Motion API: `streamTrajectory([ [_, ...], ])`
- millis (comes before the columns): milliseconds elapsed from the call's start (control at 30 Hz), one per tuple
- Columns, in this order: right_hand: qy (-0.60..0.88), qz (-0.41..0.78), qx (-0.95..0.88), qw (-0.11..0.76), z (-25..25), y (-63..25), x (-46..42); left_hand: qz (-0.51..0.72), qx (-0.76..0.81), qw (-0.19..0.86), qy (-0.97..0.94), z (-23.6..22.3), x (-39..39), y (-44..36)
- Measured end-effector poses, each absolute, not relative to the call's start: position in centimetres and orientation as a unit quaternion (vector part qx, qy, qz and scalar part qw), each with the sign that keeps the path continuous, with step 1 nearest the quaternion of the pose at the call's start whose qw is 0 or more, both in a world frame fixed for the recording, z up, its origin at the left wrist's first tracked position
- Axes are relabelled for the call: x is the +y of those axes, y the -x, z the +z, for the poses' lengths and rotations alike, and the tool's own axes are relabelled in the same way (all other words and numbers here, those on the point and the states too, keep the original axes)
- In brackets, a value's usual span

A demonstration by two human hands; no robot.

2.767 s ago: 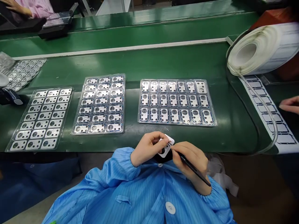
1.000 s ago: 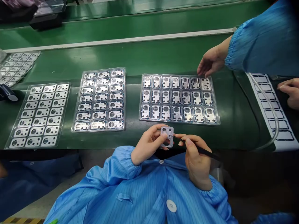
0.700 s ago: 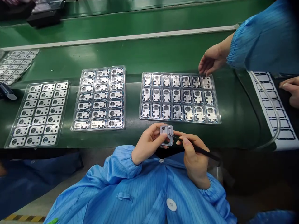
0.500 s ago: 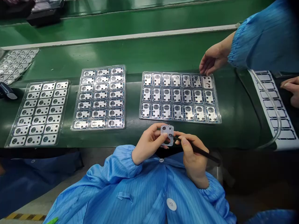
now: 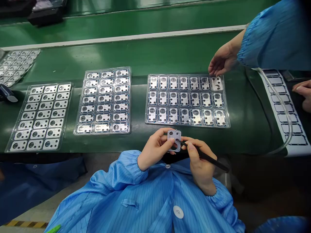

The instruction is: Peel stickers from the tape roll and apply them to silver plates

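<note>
My left hand (image 5: 155,149) pinches a small square metal plate (image 5: 174,140) with holes in it, holding it up just above the belt's near edge. My right hand (image 5: 199,160) is shut on a slim black pointed tool (image 5: 208,158), whose tip touches a dark round spot on the plate. The fingers of both hands are close together, and they hide the plate's lower left corner. Beyond them lies a clear tray (image 5: 187,126) of metal plates in three rows.
Two more filled trays (image 5: 102,134) lie to the left on the green conveyor belt (image 5: 145,55). A co-worker's hand (image 5: 223,60) hovers at the right tray's far corner. Another hand (image 5: 302,92) and a label strip (image 5: 282,110) sit at right.
The plate now stands square in my left hand, and the tool tip has moved onto it. A co-worker's hand has come in over the right tray's far corner. The roll of labels has left the view.
</note>
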State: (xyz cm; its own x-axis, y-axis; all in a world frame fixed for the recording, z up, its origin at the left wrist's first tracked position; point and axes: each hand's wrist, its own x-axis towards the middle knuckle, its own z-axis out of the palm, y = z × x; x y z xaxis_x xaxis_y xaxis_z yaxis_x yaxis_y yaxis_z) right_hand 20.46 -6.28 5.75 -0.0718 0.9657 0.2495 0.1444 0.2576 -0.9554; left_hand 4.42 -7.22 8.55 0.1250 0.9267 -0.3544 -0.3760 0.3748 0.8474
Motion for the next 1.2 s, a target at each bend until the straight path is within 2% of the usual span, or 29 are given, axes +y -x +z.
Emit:
streamTrajectory([
  [433, 0.459, 0.379, -0.632, 0.496, 5.8, -20.5, -6.3, 0.477, 0.459, 0.688, -0.298, 8.1, -7.2, -4.5],
  [833, 0.452, 0.290, -0.699, 0.473, 6.1, -20.4, -6.4, 0.484, 0.475, 0.679, -0.282, 8.2, -7.2, -4.8],
  [1200, 0.412, 0.219, -0.739, 0.486, 6.1, -20.0, -6.5, 0.501, 0.493, 0.653, -0.282, 7.6, -7.1, -5.5],
])
